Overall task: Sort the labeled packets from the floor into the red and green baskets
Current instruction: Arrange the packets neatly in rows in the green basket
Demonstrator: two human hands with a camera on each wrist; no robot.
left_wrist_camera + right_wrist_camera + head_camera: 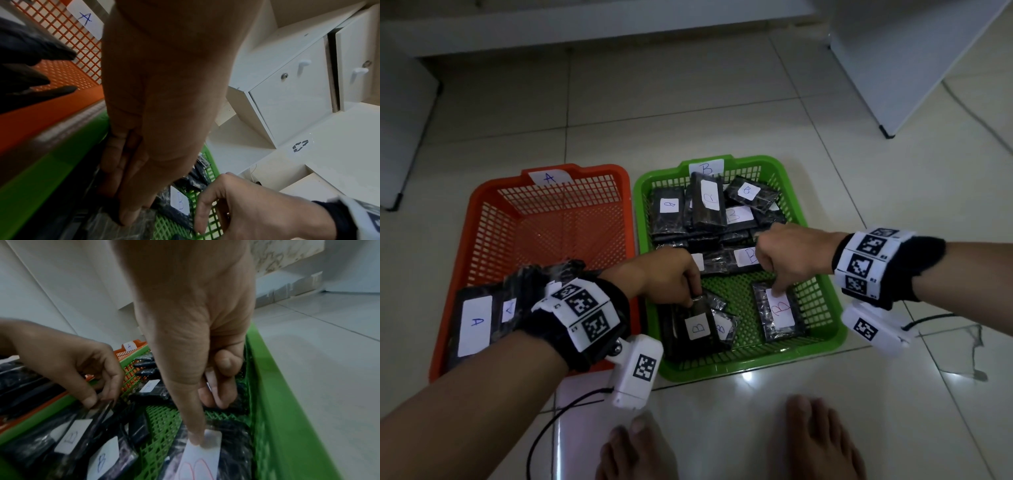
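Bare feet (729, 442) and pale floor tiles (722, 102) sit closest beneath you. Left of your left hand (671, 274), the red mesh plastic basket (551, 222) holds black film-wrapped packets with white paper A labels (474, 322). Your left hand pinches the top edge of a B-labelled black packet (697, 325), probably settling it in place. Both hands are inside the green mesh plastic basket (822, 329). Your right hand (787, 253) has its fingers curled, its forefinger pressing the white label of a black packet with a red B (779, 308), seemingly flattening it.
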